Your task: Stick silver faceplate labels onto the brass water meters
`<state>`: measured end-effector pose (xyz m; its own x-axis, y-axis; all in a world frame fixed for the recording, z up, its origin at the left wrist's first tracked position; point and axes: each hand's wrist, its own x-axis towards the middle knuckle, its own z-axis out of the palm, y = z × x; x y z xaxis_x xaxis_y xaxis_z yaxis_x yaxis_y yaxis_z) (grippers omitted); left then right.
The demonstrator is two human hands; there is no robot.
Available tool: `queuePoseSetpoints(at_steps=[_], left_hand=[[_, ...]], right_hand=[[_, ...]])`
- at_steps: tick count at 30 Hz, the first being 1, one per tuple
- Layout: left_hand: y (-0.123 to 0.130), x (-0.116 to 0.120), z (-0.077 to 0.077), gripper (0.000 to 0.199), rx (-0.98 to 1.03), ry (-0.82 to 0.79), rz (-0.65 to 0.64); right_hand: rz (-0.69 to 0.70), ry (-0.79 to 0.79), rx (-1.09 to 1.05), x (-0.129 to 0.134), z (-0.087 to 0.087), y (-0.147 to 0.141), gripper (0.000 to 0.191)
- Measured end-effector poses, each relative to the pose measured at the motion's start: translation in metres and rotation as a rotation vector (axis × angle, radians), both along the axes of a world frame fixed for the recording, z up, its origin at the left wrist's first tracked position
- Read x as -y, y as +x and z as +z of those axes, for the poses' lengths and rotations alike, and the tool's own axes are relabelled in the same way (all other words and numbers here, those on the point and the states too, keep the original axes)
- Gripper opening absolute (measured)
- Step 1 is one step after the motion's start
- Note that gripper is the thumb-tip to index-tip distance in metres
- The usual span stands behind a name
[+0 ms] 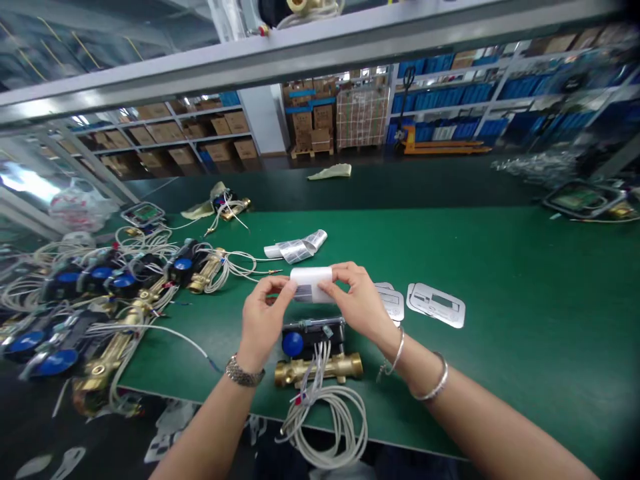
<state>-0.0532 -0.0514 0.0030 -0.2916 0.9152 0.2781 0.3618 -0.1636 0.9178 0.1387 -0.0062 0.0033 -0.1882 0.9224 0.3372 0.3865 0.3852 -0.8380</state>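
Between my two hands is a curled label sheet [311, 280], white with a grey printed patch. My left hand [265, 313] pinches its left end, and my right hand [357, 293] grips the right end. Just below it on the bench lies a brass meter [320, 367] with a black body and a blue round cap, its coiled pale cable [333, 427] hanging toward the front edge. Behind my hands rests a curled strip of silvery labels [300, 247]. Flat grey face plates [437, 303] lie right of my right hand, some partly hidden by it.
Several similar meters with blue caps and tangled cables [123, 280] crowd the left of the green bench [525, 320]. A framed circuit board [583, 199] sits at the far right. A metal shelf beam [320, 57] crosses overhead. Scrap paper [330, 172] lies on the dark strip behind.
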Motion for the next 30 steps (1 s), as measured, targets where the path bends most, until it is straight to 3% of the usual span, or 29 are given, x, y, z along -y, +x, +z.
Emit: queuePoseSetpoints(at_steps=[6,7,9,13,17,23,26,30], left_hand=[[-0.001,-0.001,0.006,0.045,-0.016,-0.049,-0.132],[0.0,0.0,0.006,0.048,-0.025,-0.044,-0.136],[0.002,0.002,0.006,0.05,-0.051,-0.022,-0.128],[0.005,0.008,0.01,0.046,-0.104,0.021,-0.113],[0.008,0.011,0.017,0.045,-0.138,0.04,-0.109],[0.014,0.009,0.02,0.048,-0.146,0.029,-0.094],[0.015,0.004,0.02,0.05,-0.131,0.003,-0.088],[0.002,-0.015,0.014,0.052,-0.112,-0.048,-0.018]], right_hand=[[-0.037,0.06,0.052,0.006,0.0,-0.009,0.004],[-0.078,0.089,0.057,0.009,0.001,-0.01,0.014],[-0.135,0.227,0.105,0.017,0.005,-0.013,0.028],[-0.106,0.538,0.28,0.029,0.011,-0.018,0.014],[-0.141,0.531,0.238,0.033,0.012,-0.02,0.009],[-0.114,0.624,0.279,0.042,0.014,-0.016,0.019],[-0.065,0.488,0.188,0.045,0.026,0.001,0.012],[0.054,-0.128,0.111,0.049,0.032,0.059,0.01]])
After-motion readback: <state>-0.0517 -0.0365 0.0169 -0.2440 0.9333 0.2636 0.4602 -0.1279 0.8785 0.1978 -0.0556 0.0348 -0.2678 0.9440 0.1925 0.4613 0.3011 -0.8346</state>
